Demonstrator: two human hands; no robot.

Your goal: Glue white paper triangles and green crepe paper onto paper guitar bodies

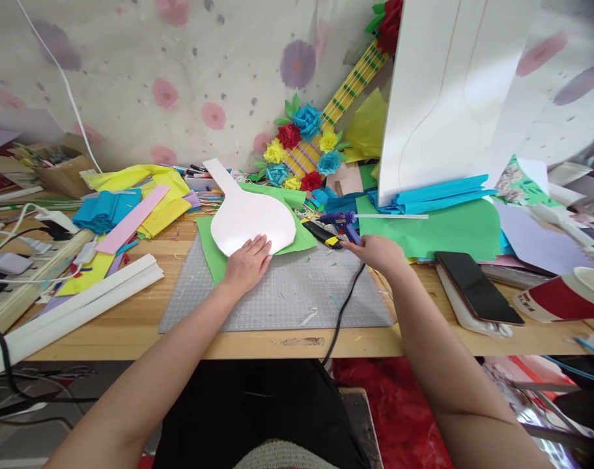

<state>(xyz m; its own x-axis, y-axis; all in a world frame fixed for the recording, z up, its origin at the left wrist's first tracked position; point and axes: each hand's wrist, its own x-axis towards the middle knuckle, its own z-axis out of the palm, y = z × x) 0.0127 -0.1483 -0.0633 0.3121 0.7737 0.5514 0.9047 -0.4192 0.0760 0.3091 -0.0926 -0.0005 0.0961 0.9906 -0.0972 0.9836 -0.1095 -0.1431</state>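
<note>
A white guitar-shaped board [253, 218] lies on green paper [212, 251] over the grey cutting mat [287, 299]. My left hand [249, 264] rests flat on its lower edge, fingers spread. To the right, my right hand [378, 253] is at the end of a black and yellow utility knife [322, 234], its index finger and thumb near the tip; whether it grips the knife is hard to tell. Just behind is a blue glue gun [340, 221] with a white glue stick, its black cord running off the table's front edge.
Crepe paper [106, 210] and a white foam strip [77, 306] lie left. A flower-covered guitar [309, 146] leans behind, beside a tall white board [453, 91]. A phone [477, 286] and a paper cup [565, 296] stand at right.
</note>
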